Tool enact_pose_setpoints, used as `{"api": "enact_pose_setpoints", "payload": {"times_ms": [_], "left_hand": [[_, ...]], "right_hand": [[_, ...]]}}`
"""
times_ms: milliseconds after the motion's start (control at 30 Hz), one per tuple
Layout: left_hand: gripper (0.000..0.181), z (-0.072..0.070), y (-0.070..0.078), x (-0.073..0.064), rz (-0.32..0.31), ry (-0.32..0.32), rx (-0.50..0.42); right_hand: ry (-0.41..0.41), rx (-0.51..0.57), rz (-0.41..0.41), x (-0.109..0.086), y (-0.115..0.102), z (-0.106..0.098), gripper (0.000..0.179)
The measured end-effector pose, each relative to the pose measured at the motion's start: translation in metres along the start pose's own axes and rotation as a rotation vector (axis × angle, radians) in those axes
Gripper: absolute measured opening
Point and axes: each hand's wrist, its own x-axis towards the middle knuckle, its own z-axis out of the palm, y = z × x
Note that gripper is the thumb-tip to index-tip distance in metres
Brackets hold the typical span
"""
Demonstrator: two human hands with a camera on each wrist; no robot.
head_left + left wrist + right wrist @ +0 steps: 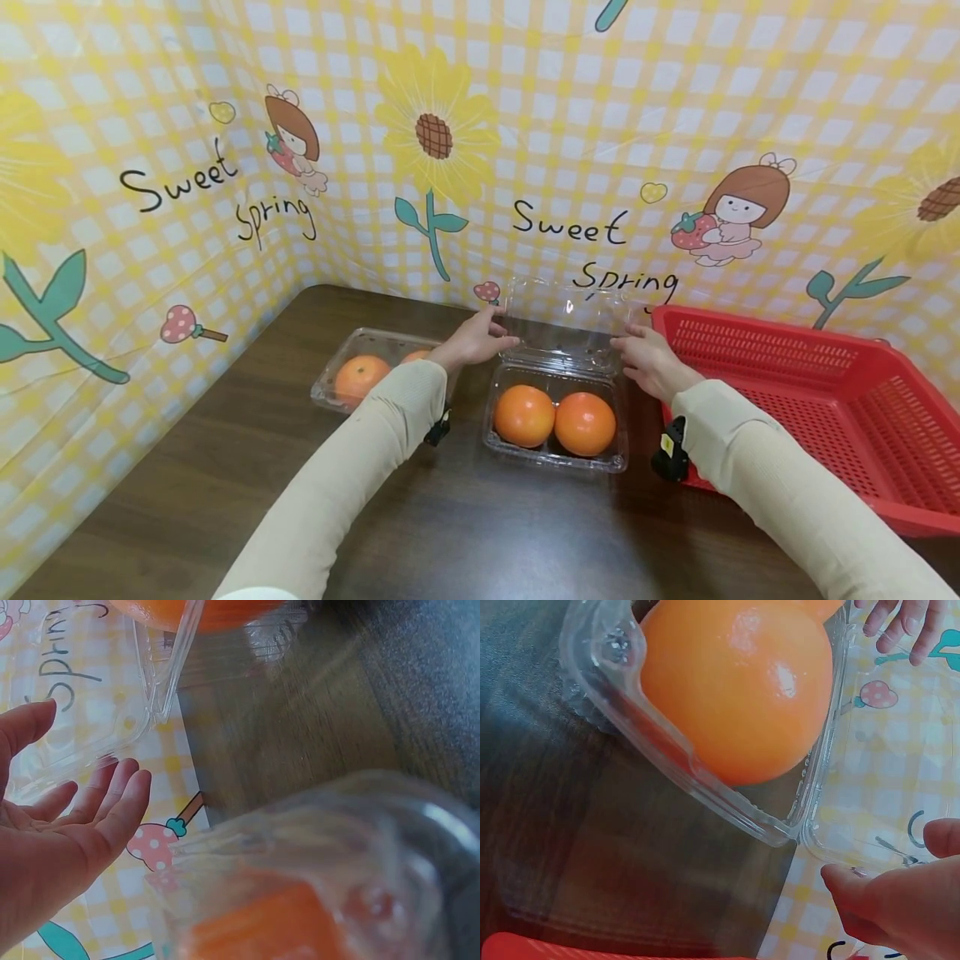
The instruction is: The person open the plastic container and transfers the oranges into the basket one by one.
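Note:
A clear plastic clamshell box stands on the table with its lid raised at the back. Two oranges, a left one and a right one, sit side by side in its base. My left hand is at the lid's left edge, its fingers loosely extended and the thumb apart from them in the left wrist view. On the opposite side, my right hand has its fingertips at the lid's right edge. The right wrist view shows the right thumb raised above the lid edge.
Left of the open box is another clear box with oranges in it, partly behind my left forearm. A red plastic basket occupies the right side. Patterned cloth hangs behind the brown table.

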Motion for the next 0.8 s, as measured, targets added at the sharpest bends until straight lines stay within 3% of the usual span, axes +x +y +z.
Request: {"api": "enact_pose_setpoints", "payload": {"times_ms": [600,800], "left_hand": [[0.059,0.001,-0.005,-0.003,-0.006,-0.048,0.067],[0.061,0.003,-0.008,-0.004,-0.036,-0.075,-0.013]], "right_hand": [[0.018,-0.052,0.055,-0.004,0.011,0.004,0.058],[0.017,-0.043,0.052,-0.004,0.016,0.006,0.059]]}}
